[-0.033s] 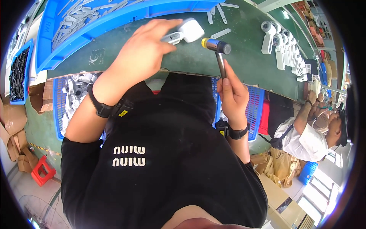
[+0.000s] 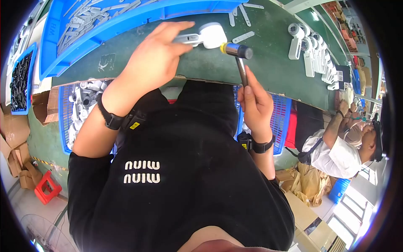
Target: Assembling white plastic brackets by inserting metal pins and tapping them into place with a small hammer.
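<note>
My left hand (image 2: 153,61) grips a white plastic part with a round head (image 2: 212,35) and presses it onto the green worktop (image 2: 268,71). My right hand (image 2: 254,103) is closed around the thin handle of a small mallet. The mallet's black-and-yellow head (image 2: 237,49) is right beside the part's round head, level with the worktop. Both wrists wear black bands. A few grey flat strips (image 2: 243,37) lie loose just beyond the part.
A big blue tray (image 2: 126,21) of grey strips fills the far side. White assembled parts (image 2: 312,56) stand in a row at right. A blue crate (image 2: 67,122) of white parts sits below left, with a bin of black parts (image 2: 21,80) beyond it. A seated person (image 2: 340,151) is at right.
</note>
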